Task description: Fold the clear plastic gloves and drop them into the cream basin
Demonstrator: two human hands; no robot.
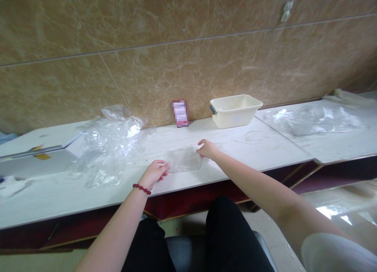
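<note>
White tabletop (247,142), faint-edged plastic (184,159) between hands (153,173) (207,149)

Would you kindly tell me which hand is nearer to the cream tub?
The right hand: it is in front and left of the cream tub. The left hand is farther left, at the clear bag's left edge.

On the counter (250,150), a bag (185,160) lies mid-frame, a plastic heap (108,142) and a box (41,170) at left, a tub (234,118) behind, right of centre, loose plastic (318,120) far right.
</note>
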